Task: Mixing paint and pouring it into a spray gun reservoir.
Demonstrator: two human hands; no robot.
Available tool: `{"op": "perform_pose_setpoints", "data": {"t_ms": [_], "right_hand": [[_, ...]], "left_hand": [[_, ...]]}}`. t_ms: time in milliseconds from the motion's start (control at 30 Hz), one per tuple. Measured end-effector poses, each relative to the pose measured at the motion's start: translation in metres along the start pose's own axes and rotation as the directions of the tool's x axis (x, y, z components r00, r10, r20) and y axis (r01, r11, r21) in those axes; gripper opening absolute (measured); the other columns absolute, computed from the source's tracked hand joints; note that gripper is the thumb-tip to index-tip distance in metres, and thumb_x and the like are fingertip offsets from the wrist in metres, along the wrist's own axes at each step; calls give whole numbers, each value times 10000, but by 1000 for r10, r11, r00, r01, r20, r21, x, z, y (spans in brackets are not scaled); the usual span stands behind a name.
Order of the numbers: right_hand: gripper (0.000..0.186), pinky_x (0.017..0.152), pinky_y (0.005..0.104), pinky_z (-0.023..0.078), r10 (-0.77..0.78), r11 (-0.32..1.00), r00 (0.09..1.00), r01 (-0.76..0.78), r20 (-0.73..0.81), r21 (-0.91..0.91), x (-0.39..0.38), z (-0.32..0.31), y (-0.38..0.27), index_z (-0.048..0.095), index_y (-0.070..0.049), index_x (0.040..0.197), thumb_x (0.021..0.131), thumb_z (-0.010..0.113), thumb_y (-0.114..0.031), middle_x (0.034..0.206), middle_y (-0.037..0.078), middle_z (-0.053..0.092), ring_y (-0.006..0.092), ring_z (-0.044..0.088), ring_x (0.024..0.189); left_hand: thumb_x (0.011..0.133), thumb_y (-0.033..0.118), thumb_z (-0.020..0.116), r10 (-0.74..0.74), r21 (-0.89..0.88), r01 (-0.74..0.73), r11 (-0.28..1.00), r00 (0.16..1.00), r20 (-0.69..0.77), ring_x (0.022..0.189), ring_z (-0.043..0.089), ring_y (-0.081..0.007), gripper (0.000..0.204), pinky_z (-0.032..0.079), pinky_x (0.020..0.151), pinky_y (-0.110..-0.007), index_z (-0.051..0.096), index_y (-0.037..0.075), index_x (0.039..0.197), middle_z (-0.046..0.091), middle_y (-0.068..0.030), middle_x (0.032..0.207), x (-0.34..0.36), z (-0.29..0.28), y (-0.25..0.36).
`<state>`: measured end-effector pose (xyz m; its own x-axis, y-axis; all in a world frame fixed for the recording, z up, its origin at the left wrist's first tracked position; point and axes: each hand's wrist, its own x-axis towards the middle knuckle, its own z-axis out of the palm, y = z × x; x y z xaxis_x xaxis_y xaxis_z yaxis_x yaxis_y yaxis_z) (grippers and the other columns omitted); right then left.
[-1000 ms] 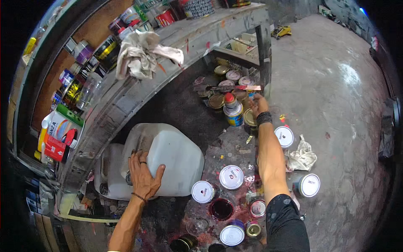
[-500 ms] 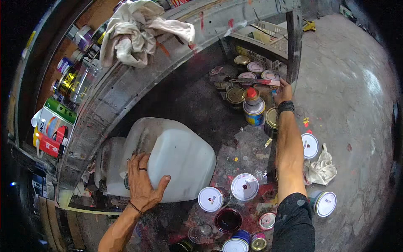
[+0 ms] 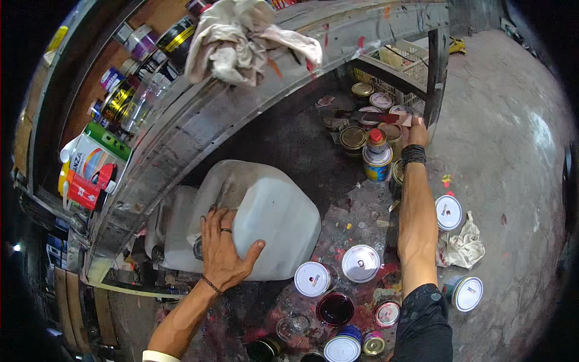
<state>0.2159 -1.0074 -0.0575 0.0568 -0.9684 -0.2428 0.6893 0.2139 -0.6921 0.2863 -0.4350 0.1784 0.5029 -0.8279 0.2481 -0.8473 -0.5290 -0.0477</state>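
My left hand [image 3: 226, 256] lies with its fingers spread on a large whitish plastic jug [image 3: 280, 223], which rests tipped on the floor. At the far end of my stretched arm, my right hand [image 3: 417, 131] closes at the pale end of a flat, red-stained stick [image 3: 386, 118]. The stick's dark end points left over several paint cans; its exact kind is unclear. Close by stand a blue-and-yellow can [image 3: 377, 171] with a red-capped container [image 3: 376, 139] on it, and a brown-lidded can [image 3: 353, 138]. My fingertips are partly hidden.
A curved metal frame [image 3: 199, 133] arches over the jug, with a crumpled rag [image 3: 241, 45] on it. White-lidded cans [image 3: 360, 263] and an open can of dark red paint [image 3: 335, 309] stand nearer me. Another rag [image 3: 464, 244] lies right. Shelved cans [image 3: 117, 99] line the left.
The whole view has shifted, so most things sit farther right in the picture. My left hand stays on the jug, and my right hand stays at the stick's end.
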Motion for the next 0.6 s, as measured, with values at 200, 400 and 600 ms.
{"op": "perform_pose_setpoints", "data": {"t_ms": [200, 400, 600], "right_hand": [[295, 871, 424, 574, -142, 966, 974, 98, 175, 238, -54, 9, -51, 563, -38, 1182, 994, 640, -253, 1105, 110, 638, 257, 646, 1009], [373, 923, 424, 556, -171, 966, 965, 124, 201, 225, -176, -13, -154, 562, 9, 1204, 983, 662, -275, 1104, 119, 625, 255, 627, 1043], [282, 909, 401, 570, -180, 971, 969, 148, 170, 187, -331, -80, -277, 595, -33, 1188, 985, 659, -219, 1103, 93, 646, 229, 644, 1046]], "left_hand": [[844, 485, 707, -11, -5, 10, 1000, 999, -32, 1372, 326, -493, 821, 172, 1175, -628, 399, -30, 1404, 413, -282, 1403, 1, 1, -2], [868, 579, 631, -19, -38, 14, 999, 990, -141, 1361, 338, -490, 825, 141, 1176, -628, 456, -53, 1368, 427, -327, 1403, -4, 6, -9], [892, 590, 591, -88, -72, 78, 994, 984, -154, 1392, 304, -490, 819, 112, 1185, -627, 445, -53, 1377, 415, -325, 1418, -7, 9, -8]]}}
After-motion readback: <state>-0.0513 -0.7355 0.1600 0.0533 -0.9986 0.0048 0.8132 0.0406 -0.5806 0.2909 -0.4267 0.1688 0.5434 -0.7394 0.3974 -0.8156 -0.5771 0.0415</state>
